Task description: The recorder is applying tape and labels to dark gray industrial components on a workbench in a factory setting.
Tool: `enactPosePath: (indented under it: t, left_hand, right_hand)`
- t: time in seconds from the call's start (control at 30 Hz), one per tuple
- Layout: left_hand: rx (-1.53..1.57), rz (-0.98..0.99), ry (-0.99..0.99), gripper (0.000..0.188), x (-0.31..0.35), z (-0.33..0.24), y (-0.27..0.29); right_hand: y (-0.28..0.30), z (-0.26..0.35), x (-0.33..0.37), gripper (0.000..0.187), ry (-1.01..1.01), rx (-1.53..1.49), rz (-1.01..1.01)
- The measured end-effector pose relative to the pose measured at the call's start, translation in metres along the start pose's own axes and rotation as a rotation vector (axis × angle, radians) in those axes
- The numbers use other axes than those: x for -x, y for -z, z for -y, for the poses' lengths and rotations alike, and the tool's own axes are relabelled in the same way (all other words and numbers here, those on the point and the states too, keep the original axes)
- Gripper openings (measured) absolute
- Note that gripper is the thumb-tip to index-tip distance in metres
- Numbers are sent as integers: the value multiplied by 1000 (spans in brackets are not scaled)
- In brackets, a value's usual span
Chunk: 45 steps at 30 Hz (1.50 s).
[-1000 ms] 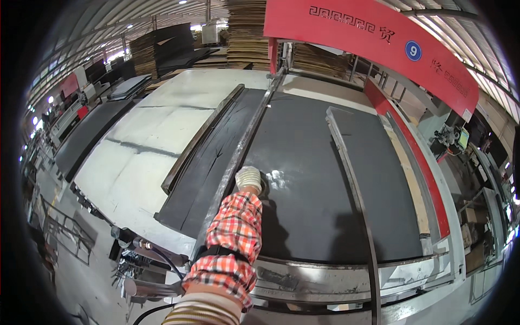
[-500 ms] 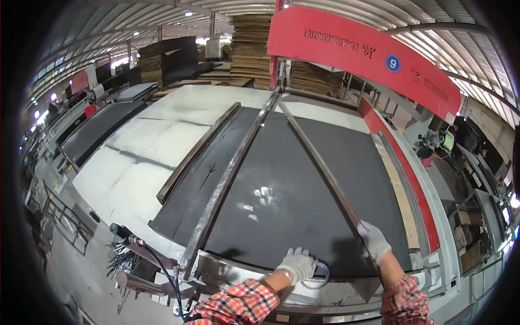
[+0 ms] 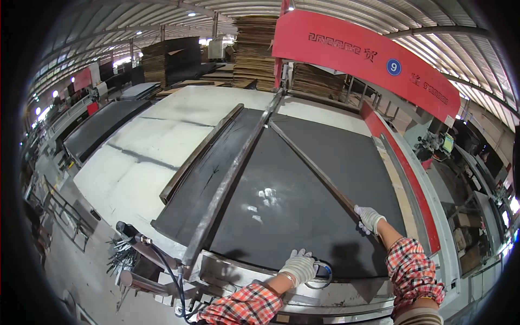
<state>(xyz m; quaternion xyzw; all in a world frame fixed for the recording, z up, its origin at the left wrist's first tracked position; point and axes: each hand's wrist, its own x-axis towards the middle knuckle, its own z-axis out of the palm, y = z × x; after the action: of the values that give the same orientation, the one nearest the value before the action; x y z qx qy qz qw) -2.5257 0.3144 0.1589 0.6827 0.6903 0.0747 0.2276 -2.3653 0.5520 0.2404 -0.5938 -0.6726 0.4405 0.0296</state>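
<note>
A large dark grey sheet (image 3: 319,162) lies on the machine's bed. My right hand (image 3: 371,219), in a white glove, is closed around the near end of a long narrow bar (image 3: 314,168) that slants away over the sheet toward the far left. At the sheet's front edge rests my gloved left hand (image 3: 299,264), fingers stretched out. A dark blue ring (image 3: 328,275) shows right beside it; whether the hand touches the ring is hidden. Left of my hands, a heavier metal bar (image 3: 225,187) crosses the sheet from front to back.
Another long bar (image 3: 203,151) lies along the sheet's left side, beside a white bed surface (image 3: 157,135). A red beam (image 3: 363,54) spans overhead at the right. A hose and clamp-like fitting (image 3: 143,238) stand at the front left. Tall board stacks (image 3: 254,51) rise behind.
The narrow bar's far end has shifted toward me and left, away from the back edge. My right hand has moved slightly farther away with it. My left hand stays at the front edge.
</note>
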Motion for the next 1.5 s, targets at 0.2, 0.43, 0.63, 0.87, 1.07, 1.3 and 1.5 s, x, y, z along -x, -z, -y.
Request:
enactPosePath:
  t: [0.2,0.43,0.63,0.87,1.07,1.3,1.5]
  left_hand:
    - [34,17,-34,51,0,-2,5]
    - [-41,-78,-38,49,8,-3,-7]
    - [-90,-278,-75,41,4,12,-4]
    - [700,-550,-279,22,-83,-2,52]
    - [-60,-476,-117,28,-277,12,119]
    - [-307,-225,-44,39,-360,-8,138]
    - [-76,-328,-30,38,-380,61,120]
  right_hand:
    - [50,-20,83,55,-40,161,23]
    - [45,-222,394,44,-268,-169,-144]
    - [-57,-275,458,48,-187,-531,-152]
    - [-140,-299,494,46,-276,-712,-300]
    - [-191,-306,472,43,-306,-681,-374]
    - [-264,-302,528,19,-675,-832,-457]
    - [-345,-386,566,22,-884,-532,-264]
